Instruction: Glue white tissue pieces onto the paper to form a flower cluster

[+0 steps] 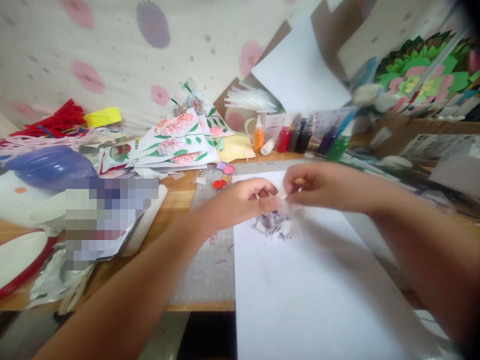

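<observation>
My left hand [251, 197] and my right hand [313, 185] meet over a large white sheet [296, 290]. Thumb and fingers of each are closed in a pinch, with the fingertips nearly touching. Between them is a small, thin white scrap [283, 198], blurred and partly covered by the fingers; whether it is paper or tissue I cannot tell. Right below lies a little heap of purple and white torn scraps [275, 226] on the sheet. The left forearm crosses a grey cutting mat [204, 280].
Paint pots [220, 184] sit beyond my left hand. Bottles of orange [258, 136], red [284, 139] and dark liquid stand at the back. Flower pictures [176, 140] lean back left, near a purple bowl [52, 167]. A cardboard box [423, 137] is at the right.
</observation>
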Available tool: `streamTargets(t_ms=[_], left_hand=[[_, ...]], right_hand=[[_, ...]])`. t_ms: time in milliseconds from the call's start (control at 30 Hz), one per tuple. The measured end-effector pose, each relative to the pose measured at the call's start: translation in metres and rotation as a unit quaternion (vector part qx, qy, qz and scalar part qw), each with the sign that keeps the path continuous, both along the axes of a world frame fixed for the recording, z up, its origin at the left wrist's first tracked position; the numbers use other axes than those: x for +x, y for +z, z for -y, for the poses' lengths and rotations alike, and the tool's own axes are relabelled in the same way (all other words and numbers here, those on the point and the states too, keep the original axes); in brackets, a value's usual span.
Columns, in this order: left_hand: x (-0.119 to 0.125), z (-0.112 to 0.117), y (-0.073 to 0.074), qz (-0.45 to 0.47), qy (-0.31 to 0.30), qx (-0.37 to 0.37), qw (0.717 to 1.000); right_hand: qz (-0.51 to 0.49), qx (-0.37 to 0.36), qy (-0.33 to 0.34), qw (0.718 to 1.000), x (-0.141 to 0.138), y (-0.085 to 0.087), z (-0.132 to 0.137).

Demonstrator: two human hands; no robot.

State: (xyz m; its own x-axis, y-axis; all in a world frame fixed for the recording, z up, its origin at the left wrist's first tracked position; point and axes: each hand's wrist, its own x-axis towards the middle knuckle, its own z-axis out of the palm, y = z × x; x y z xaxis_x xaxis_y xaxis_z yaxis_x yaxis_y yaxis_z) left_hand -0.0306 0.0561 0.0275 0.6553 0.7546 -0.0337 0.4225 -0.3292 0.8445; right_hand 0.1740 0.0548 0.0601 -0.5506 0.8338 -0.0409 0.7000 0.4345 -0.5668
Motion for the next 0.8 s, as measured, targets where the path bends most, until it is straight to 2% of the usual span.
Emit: streamTargets(t_ms=[67,133,200,267,333,500,600,800], left_hand=[[-0.003,0.001,0.005,-0.081,-0.041,-0.026,0.996],[-0.004,0.003,0.01,-0.182,-0.064,-0.009,0.981],[-0.003,0.006,0.012,-0.26,-0.06,0.051,0.962],[0.001,0.009,0.012,-0.301,-0.054,0.111,0.946],[0.005,0.01,0.009,-0.328,-0.063,0.138,0.932],[0.009,0.009,-0.001,-0.341,-0.075,0.146,0.926],[0.007,0.006,-0.006,-0.311,-0.089,0.161,0.932],[0.003,0.002,-0.01,-0.274,-0.09,0.169,0.942]], right_hand=[[0.017,-0.032,0.06,0.998,-0.014,-0.002,0.01],[0.025,-0.053,0.084,0.995,-0.019,-0.007,0.018],[0.038,-0.055,0.087,0.994,-0.019,-0.014,0.024],[0.061,-0.035,0.075,0.995,-0.017,-0.02,0.029],[0.082,-0.004,0.059,0.995,-0.016,-0.025,0.032],[0.1,0.049,0.012,0.994,-0.014,-0.031,0.041],[0.087,0.041,-0.015,0.995,-0.01,-0.032,0.045],[0.043,0.045,-0.023,0.998,0.005,-0.035,0.052]])
